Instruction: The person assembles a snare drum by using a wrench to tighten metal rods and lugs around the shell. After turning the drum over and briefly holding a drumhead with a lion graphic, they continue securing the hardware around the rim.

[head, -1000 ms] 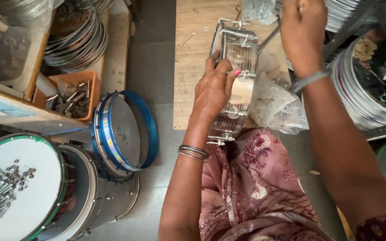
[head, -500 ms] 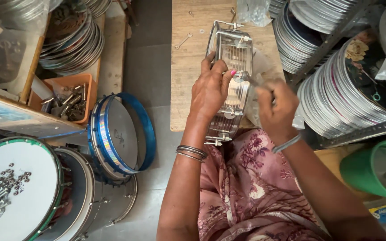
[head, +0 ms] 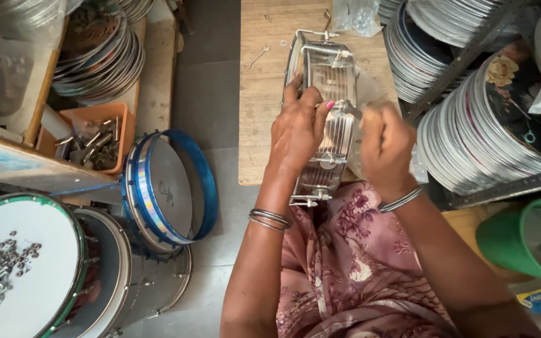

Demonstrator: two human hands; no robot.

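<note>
Here, a shiny metal drum shell (head: 328, 119) is gripped from above by the left hand (head: 297, 131), fingers curled over its rim, the shell resting on the wooden board (head: 264, 125). Just beside that grip, a small metal tool (head: 350, 110) is pinched by the closed right hand (head: 384, 147) against the shell's side.

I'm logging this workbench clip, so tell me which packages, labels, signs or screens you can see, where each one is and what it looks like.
Small box: bottom right corner, below the green bucket; flat, pale with a blue and yellow label.
Clear plastic bag: top centre on the wooden board; crumpled, see-through, small parts inside.
Painted panel: left edge, tilted; pale blue and white face, wooden rim.
No screens in view.
</note>
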